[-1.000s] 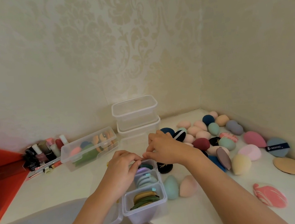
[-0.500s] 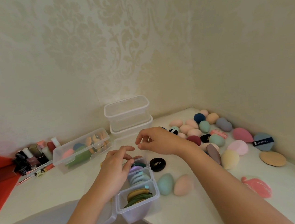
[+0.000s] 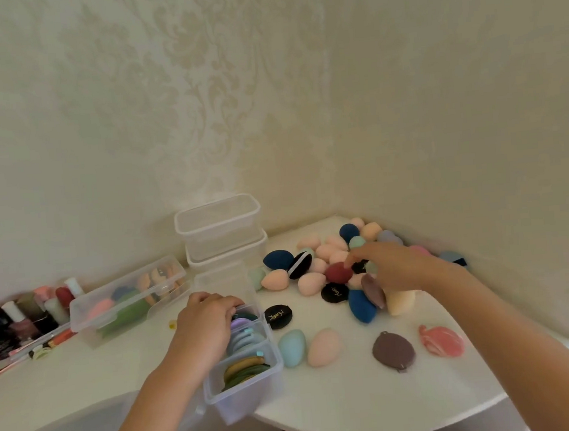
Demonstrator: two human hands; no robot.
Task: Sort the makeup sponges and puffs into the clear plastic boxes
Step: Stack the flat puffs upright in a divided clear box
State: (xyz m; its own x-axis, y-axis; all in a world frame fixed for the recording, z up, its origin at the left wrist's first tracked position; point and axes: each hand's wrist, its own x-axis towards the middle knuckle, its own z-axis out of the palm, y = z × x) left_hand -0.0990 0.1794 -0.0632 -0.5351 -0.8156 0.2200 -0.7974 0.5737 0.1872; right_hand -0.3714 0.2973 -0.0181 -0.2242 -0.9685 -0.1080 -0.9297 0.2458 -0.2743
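Nail polish bottles (image 3: 20, 321) (far left) crowd the white table (image 3: 101, 375).

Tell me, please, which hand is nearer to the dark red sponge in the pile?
Right. The right hand reaches right up to the dark red sponge, at its upper right edge; the left hand rests on the divided clear box, well off to the sponge's left.

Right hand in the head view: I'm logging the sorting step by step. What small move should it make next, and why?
Probably pinch the small black puff at its fingertips. The right hand is over the loose pile, seemingly holding nothing, and the divided box under the left hand holds flat puffs like it.
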